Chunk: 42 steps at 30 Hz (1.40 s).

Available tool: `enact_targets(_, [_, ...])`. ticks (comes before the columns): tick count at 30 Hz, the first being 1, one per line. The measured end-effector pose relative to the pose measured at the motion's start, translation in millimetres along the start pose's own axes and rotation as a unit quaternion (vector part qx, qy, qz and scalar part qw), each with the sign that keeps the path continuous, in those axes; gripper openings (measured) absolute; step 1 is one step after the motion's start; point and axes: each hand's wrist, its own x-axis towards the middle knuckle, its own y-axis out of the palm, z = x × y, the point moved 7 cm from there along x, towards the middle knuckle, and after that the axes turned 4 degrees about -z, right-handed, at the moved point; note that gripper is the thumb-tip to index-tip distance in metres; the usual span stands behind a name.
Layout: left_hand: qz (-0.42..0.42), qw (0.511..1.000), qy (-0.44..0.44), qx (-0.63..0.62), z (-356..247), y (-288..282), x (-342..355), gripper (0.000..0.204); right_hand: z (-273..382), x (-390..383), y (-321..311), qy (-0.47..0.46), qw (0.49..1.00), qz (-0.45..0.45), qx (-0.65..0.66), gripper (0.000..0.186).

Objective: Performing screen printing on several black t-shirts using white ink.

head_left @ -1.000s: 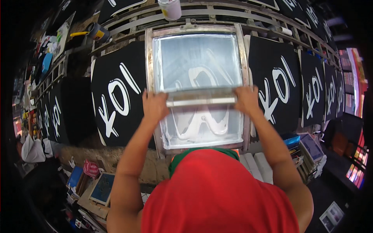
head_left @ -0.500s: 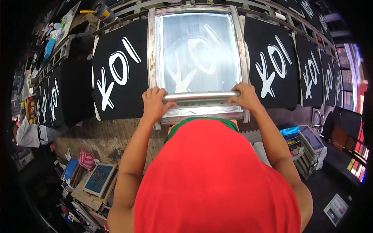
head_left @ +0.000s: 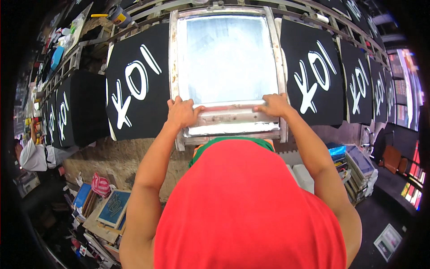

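A metal-framed printing screen (head_left: 174,67) lies in front of me, its mesh (head_left: 228,62) bright and whitish. Across its near end rests a wide metal squeegee (head_left: 233,117), its flat side turned up. My left hand (head_left: 182,112) is closed on the squeegee's left end, thumb on top, fingers by the frame's side. At the right end, my right hand (head_left: 275,106) grips it likewise, thumb pointing inward. A strip of white ink (head_left: 233,128) shows along the near edge of the screen. What lies under the screen is hidden.
Black fabric panels with white lettering flank the screen, one on the left (head_left: 139,85) and several to the right (head_left: 311,74). A tub (head_left: 119,17) with a yellow-handled tool stands far left. Stacked frames (head_left: 114,207) sit low left; another person (head_left: 33,154) is at the left edge.
The squeegee has tilted, showing its flat face instead of its shiny rounded edge. The mesh looks brighter, and the lettering seen through it has vanished. Both hands stay at the squeegee's ends.
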Motion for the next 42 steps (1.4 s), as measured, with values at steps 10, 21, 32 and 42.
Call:
enact_targets(10, [-0.203, 0.977, 0.061, 0.01, 40, -175, 201, 0.054, -22, 131, -218, -0.082, 0.927, -0.365, -0.015, 0.065])
enact_targets(21, [-0.241, 0.968, 0.059, 0.028, 65, -180, 320, 0.049, -48, 242, -263, -0.065, 0.925, -0.373, -0.027, 0.06])
enact_targets(32, [-0.121, 0.991, 0.039, 0.031, 70, -189, 345, 0.052, -70, 264, -278, -0.034, 0.959, -0.278, -0.045, 0.063])
enact_targets(42, [-0.091, 0.995, 0.023, 0.032, 69, -189, 345, 0.043, -68, 267, -282, -0.038, 0.966, -0.252, -0.053, 0.066])
